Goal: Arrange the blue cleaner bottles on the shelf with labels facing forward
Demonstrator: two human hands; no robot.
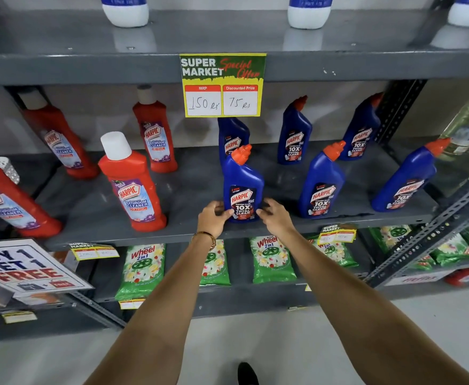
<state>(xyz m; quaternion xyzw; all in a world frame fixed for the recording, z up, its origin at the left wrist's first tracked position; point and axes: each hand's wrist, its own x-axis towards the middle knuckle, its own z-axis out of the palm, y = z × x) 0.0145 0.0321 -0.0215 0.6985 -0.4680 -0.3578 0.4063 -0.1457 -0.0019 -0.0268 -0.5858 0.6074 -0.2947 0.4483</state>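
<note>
Both hands cup the front blue bottle (243,187) low down – left hand (214,218) and right hand (273,215) pinching its base, label facing out, more blue ones behind.

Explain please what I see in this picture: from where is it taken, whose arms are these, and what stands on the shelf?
The single picture comes from a camera worn on a person's head, looking forward and down, so both bare arms reach in from below. The left hand and right hand touch the sides of one blue cleaner bottle standing at the front of a grey shelf, its label facing forward. Five more blue bottles stand behind and to the right; red bathroom cleaner bottles stand to the left. A price sign hangs above, and green detergent packets lie on the shelf below.
</note>
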